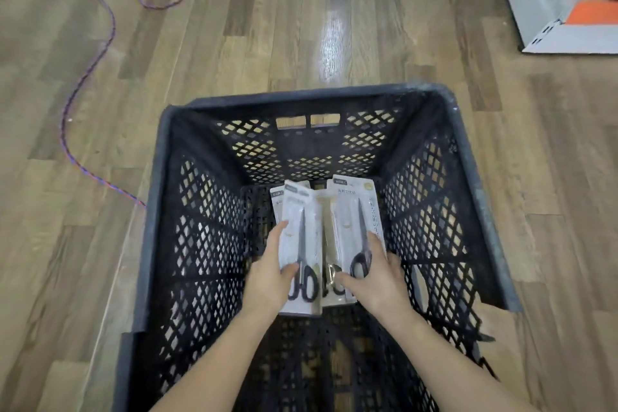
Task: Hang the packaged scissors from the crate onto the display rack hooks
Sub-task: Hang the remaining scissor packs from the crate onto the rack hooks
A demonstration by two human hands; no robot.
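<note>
Packaged scissors are what this is all about, but start with the biggest thing in shot: the brown wood-plank floor [301, 27], stretching out on all sides. Sitting on it is the large black plastic lattice crate [475, 177], open at the top, deep enough that both forearms reach well down inside. Off at the far right there's a white cardboard box [535, 10] with something orange inside, and on the left a purple braided cord [100, 53] snakes across the boards. No display rack in sight, so the hanging looks a way off yet.

Down on the crate bottom lie the white-carded black-handled scissors packs, a small overlapping pile. The left hand [271, 278] grips the left-hand scissors pack [301, 244], thumb across the card front near the handles, fingers up along its left edge. That looks like a lift in progress, edge-held so the card stays flat. The right hand [374, 278] has hold of the right-hand scissors pack [354, 221], thumb on the card face, fingers along its right edge. Between them, a gold-coloured pair in its pack [329, 244] waits untouched. One pack per hand seems the plan.
</note>
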